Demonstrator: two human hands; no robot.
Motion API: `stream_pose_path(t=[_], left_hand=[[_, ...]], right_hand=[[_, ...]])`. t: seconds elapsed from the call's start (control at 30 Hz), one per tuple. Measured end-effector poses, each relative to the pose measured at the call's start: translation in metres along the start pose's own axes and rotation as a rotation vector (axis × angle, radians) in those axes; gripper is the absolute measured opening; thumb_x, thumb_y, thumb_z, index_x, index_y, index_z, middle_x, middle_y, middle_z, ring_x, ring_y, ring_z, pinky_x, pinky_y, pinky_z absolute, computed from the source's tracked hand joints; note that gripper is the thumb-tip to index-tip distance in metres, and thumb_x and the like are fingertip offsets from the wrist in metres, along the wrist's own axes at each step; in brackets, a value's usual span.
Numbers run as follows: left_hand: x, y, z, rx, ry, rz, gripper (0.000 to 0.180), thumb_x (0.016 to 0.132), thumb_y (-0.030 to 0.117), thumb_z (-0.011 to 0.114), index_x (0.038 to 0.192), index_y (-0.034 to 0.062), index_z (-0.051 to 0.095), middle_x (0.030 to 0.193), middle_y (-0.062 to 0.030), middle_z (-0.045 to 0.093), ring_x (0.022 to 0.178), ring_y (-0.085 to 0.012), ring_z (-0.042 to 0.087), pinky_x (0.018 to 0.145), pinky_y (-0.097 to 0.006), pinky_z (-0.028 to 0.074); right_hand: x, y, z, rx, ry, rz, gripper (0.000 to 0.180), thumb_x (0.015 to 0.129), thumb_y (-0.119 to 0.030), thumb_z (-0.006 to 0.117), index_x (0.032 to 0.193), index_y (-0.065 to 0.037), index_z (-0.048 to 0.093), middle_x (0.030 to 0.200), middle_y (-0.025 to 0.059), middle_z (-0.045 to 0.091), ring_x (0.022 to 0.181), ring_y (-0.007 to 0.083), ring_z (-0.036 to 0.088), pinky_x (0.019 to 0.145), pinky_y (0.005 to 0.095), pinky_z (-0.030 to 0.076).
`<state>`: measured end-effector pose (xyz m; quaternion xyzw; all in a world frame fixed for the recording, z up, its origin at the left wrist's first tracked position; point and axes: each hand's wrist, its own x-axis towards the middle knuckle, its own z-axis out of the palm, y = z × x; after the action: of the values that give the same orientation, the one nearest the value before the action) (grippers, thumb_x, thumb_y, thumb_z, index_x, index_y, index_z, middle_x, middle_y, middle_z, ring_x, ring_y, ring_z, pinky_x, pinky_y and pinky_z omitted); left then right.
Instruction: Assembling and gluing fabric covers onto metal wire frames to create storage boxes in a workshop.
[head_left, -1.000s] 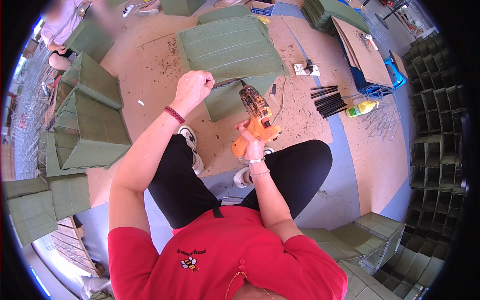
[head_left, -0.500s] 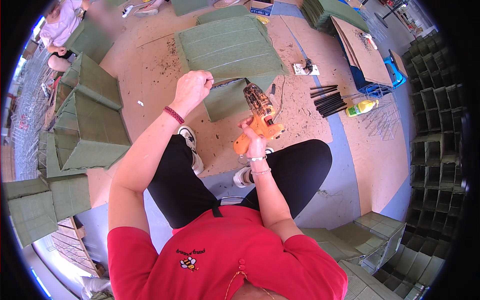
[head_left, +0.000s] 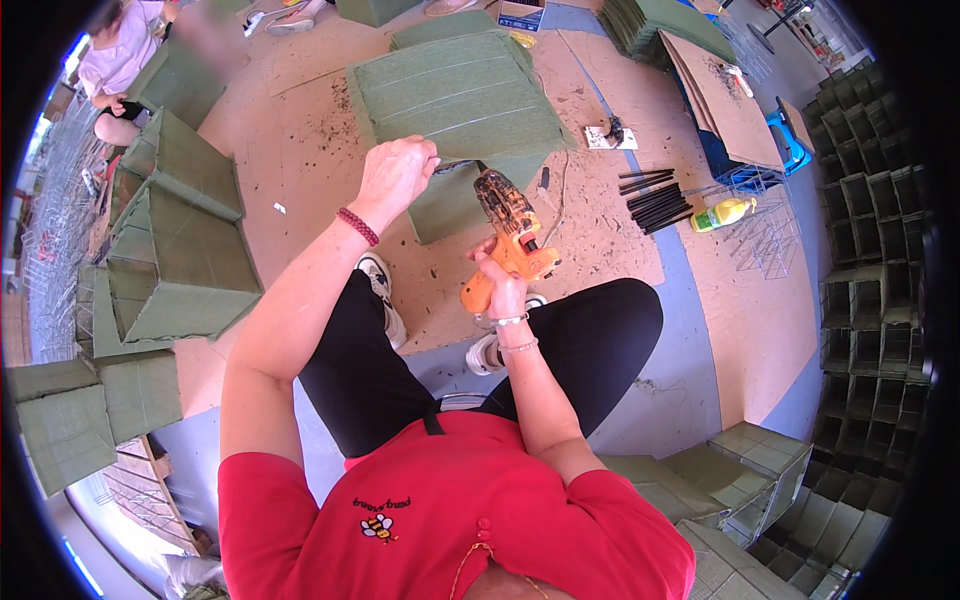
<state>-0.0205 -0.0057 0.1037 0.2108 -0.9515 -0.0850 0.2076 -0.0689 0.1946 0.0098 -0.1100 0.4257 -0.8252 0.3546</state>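
Green fabric-covered box [head_left: 455,90] at 12 o'clock, orange glue gun [head_left: 508,210] nosed against its near side.

The box sits ahead of you on the cardboard-covered floor [head_left: 290,150]. Just nearer you, toward 1 o'clock, your right hand [head_left: 508,293] wraps the glue gun's handle, the stained nozzle at the near edge. At 11 o'clock your left hand [head_left: 398,177] appears to pinch the fabric lip [head_left: 462,149], fingers drawn together. Slim black glue sticks [head_left: 657,207] lie apart at 2 o'clock. If the nozzle is hot, a leftward slip could burn your left fingertips; a loosened pinch could let the lip sag into wet glue and crease.
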Motion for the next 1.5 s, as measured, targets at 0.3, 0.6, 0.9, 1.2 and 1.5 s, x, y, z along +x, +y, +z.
stream_pose_path(t=[0.3, 0.6, 0.9, 1.2, 1.5], left_hand=[[0.011, 0.008, 0.005, 0.023, -0.012, 0.02, 0.007, 0.076, 0.012, 0.061, 0.075, 0.005, 0.062, 0.075, -0.0099, 0.06, 0.068, -0.0305, 0.06, 0.06, -0.04, 0.05], [0.019, 0.015, 0.013, -0.024, 0.067, 0.023, 0.005, 0.071, 0.006, 0.058, 0.067, 0.0033, 0.059, 0.071, -0.0131, 0.06, 0.065, -0.0328, 0.06, 0.058, -0.041, 0.05], [0.021, 0.011, 0.023, -0.04, 0.072, 0.034, 0.004, 0.071, 0.007, 0.059, 0.07, 0.0027, 0.06, 0.072, -0.0139, 0.06, 0.066, -0.0331, 0.06, 0.059, -0.042, 0.05], [0.022, 0.008, 0.023, -0.045, 0.094, 0.065, 0.005, 0.071, 0.007, 0.06, 0.069, 0.0027, 0.06, 0.071, -0.0145, 0.061, 0.065, -0.0332, 0.061, 0.059, -0.042, 0.05], [0.025, 0.015, 0.027, -0.062, 0.1, 0.109, 0.009, 0.071, 0.01, 0.062, 0.068, 0.0026, 0.06, 0.071, -0.0142, 0.059, 0.067, -0.033, 0.06, 0.06, -0.042, 0.05]], right_hand=[[0.003, -0.01, 0.0, 0.001, 0.075, 0.006, 0.02, 0.077, 0.002, 0.059, 0.094, -0.003, 0.052, 0.085, 0.0066, 0.056, 0.083, 0.0199, 0.058, 0.083, 0.0345, 0.046], [0.007, -0.01, -0.003, -0.015, 0.103, -0.031, 0.021, 0.076, 0.001, 0.06, 0.094, -0.003, 0.052, 0.085, 0.0064, 0.056, 0.082, 0.0201, 0.059, 0.08, 0.0345, 0.047], [0.009, -0.04, 0.008, -0.039, 0.174, -0.026, 0.022, 0.074, 0.002, 0.06, 0.094, -0.002, 0.052, 0.083, 0.0057, 0.055, 0.076, 0.0208, 0.059, 0.075, 0.0357, 0.049], [0.074, -0.143, -0.016, -0.311, -0.027, 0.312, 0.02, 0.073, 0.001, 0.059, 0.091, 0.001, 0.051, 0.075, 0.0109, 0.058, 0.067, 0.0235, 0.06, 0.065, 0.0351, 0.053], [0.099, -0.209, -0.04, -0.378, -0.153, 0.525, 0.011, 0.081, -0.009, 0.056, 0.089, -0.003, 0.053, 0.078, 0.0086, 0.06, 0.075, 0.0216, 0.06, 0.076, 0.0351, 0.051]])
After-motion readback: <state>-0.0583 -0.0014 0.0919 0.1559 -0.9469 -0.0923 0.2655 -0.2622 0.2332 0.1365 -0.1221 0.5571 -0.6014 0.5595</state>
